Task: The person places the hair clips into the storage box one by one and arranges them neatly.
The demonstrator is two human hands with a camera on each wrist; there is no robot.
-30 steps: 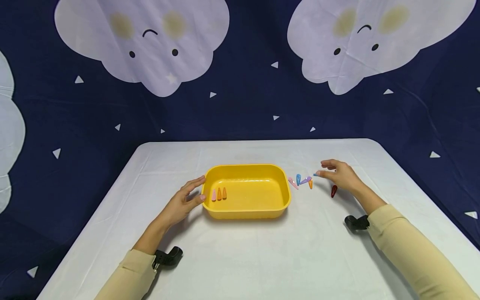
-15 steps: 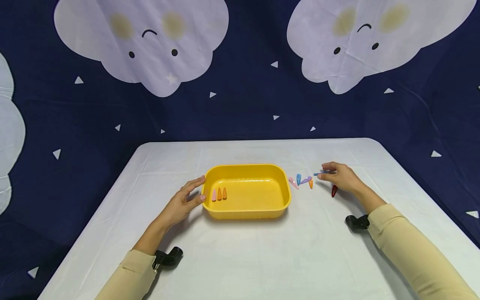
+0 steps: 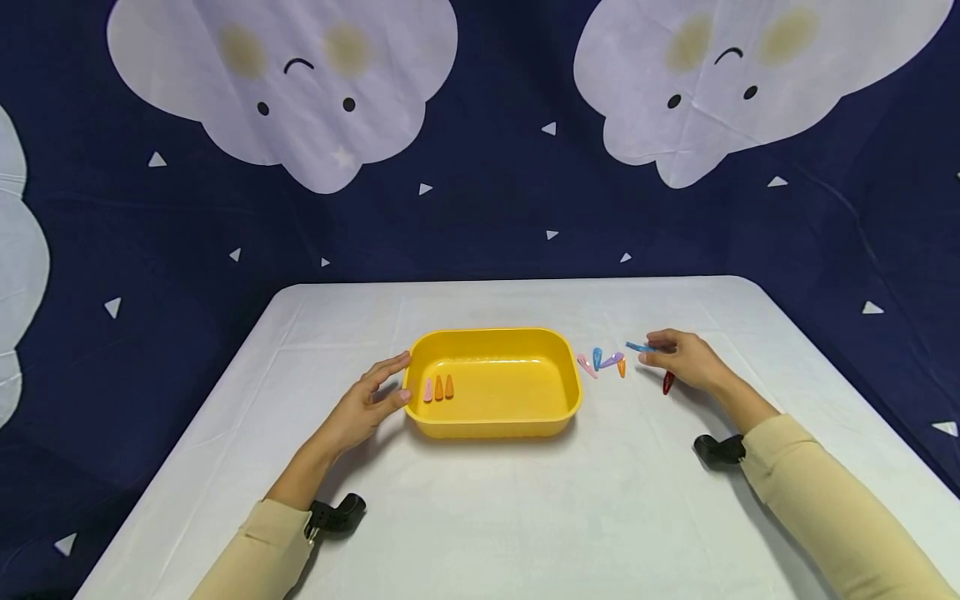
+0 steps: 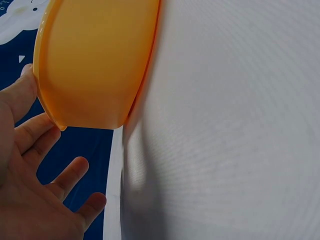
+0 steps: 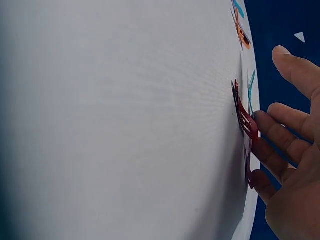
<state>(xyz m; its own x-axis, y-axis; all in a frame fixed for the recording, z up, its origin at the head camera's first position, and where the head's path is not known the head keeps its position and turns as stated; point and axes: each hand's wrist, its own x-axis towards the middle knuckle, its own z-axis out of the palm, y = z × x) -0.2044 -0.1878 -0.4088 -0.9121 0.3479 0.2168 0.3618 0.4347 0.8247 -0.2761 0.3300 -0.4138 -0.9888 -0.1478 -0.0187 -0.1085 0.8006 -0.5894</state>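
Your right hand is down low over the table, thumb standing well clear of the bent fingers, and there's no sign of a pinch; one blue clip pokes out between thumb and fingers, lying near-level, and whether a fingertip touches it you can't tell from here. Right by that hand, on its near side, a dark red clip lies on the table. Over to your left hand: fingers spread loosely, thumb and forefinger touching the left end of the yellow tray, with the other fingers fanned out free of it. Between your hands, just beside the tray's right end, it's a loose little bunch: a pink clip, a second blue clip, a slanting purple clip and an orange clip. Inside the tray, at its left end, three clips stand side by side in a row, one pale pink and two orange. Under it all runs the white table, and behind hangs a dark blue cloth with clouds and triangles.
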